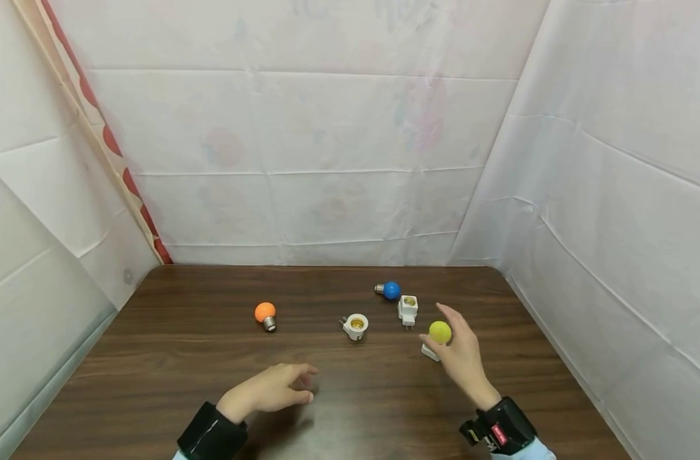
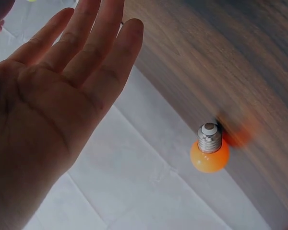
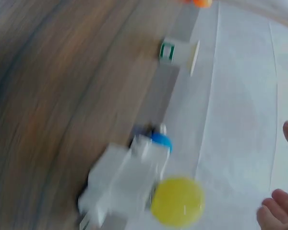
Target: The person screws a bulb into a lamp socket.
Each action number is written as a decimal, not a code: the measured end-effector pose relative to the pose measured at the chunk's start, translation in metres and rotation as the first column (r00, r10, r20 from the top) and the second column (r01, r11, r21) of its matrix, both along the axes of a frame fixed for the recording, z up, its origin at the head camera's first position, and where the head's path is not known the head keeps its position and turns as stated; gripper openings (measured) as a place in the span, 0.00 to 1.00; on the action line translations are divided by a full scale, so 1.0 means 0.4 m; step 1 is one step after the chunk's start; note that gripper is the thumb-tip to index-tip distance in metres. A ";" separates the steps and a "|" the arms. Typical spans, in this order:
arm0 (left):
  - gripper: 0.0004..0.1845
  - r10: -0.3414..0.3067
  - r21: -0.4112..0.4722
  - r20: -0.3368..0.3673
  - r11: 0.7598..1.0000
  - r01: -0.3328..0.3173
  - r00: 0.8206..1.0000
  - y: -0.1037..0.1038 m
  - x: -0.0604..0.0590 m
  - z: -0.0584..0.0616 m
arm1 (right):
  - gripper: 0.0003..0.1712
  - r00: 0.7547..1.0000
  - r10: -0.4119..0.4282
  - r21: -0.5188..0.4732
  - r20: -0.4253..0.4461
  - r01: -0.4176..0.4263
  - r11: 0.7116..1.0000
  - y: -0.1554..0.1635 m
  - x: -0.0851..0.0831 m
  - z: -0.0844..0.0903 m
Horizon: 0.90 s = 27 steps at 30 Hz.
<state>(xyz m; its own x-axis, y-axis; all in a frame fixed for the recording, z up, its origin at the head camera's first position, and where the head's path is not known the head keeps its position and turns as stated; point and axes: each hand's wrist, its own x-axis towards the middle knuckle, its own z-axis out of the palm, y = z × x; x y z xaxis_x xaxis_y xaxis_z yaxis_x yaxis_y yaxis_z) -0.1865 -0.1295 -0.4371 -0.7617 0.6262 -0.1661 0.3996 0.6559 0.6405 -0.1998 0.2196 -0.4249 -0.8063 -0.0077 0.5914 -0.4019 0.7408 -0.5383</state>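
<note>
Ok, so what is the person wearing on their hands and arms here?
Both hands are bare. The left hand has a plain black band round the wrist, with a thin pale line across it. The right hand has a bulkier black wrist strap with a small red label and buckle-like fittings. Light blue sleeve edges show behind the bands.

Open dark wooden table point(image 1: 154, 358) across the near and left parts. One lone obstacle left of centre: orange bulb point(image 1: 265, 314). Cluster right of centre: round white socket point(image 1: 355, 326), square white socket point(image 1: 408, 308), blue bulb point(image 1: 390, 290) just behind it, yellow bulb point(image 1: 440, 331) in its white socket. Narrow gaps between these. White sheet walls point(image 1: 326, 160) closing back and both sides.
</note>
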 end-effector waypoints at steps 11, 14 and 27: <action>0.26 0.009 -0.001 0.016 1.000 -0.009 1.000 -0.009 0.018 0.003 | 0.40 0.920 0.134 -0.097 0.367 -0.105 0.990 -0.105 -0.074 -0.061; 0.27 0.013 -0.005 0.020 1.000 -0.013 1.000 -0.010 0.021 0.007 | 0.40 0.878 0.186 -0.153 0.441 -0.131 0.980 -0.126 -0.109 -0.081; 0.27 0.026 0.021 0.044 0.999 -0.027 0.999 -0.020 0.037 0.004 | 0.45 0.784 0.241 -0.138 0.572 -0.197 0.971 -0.208 -0.207 -0.158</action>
<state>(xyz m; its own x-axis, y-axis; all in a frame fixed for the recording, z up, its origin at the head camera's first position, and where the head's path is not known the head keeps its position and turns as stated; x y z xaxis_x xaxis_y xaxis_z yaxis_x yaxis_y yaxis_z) -0.1717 -0.1375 -0.4354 -0.7703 0.6100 -0.1857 0.3541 0.6514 0.6710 -0.2827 0.1365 -0.4881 -0.9788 -0.2038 0.0185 -0.1445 0.6245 -0.7675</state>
